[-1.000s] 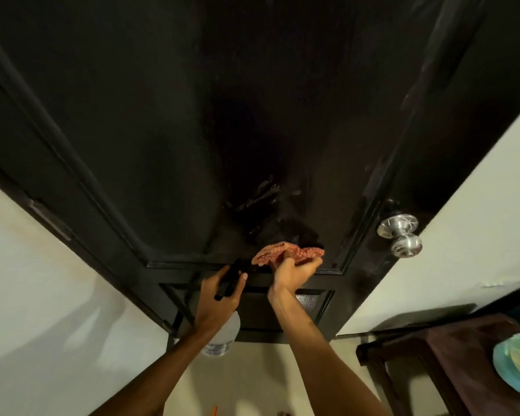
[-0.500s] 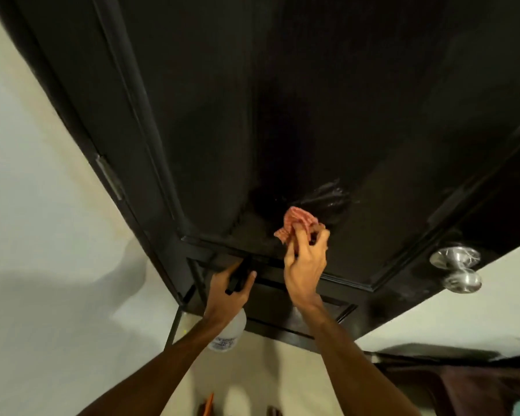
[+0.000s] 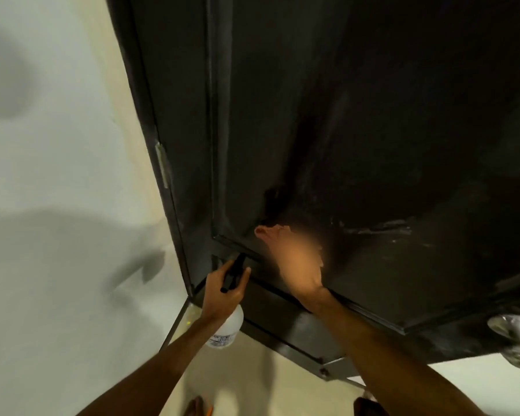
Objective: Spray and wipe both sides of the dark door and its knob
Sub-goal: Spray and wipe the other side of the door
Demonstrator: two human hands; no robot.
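While left hand point(image 3: 226, 288) grips a white plastic spray bottle point(image 3: 228, 328) at its black trigger, blurred right hand point(image 3: 300, 265) meets crumpled reddish cloth point(image 3: 271, 230) on glossy dark door point(image 3: 342, 130); grip unreadable. Round shiny metal knob point(image 3: 518, 340) lower right.

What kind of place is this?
Probably a room in a home, at a doorway: a dark door on a hinge, with a shiny knob, set in a plain pale wall. The left hand grips a spray bottle.

one door point(image 3: 342, 115), one knob point(image 3: 517, 340), one spray bottle point(image 3: 227, 328), one cloth point(image 3: 270, 231), two hands point(image 3: 225, 291) point(image 3: 300, 265)
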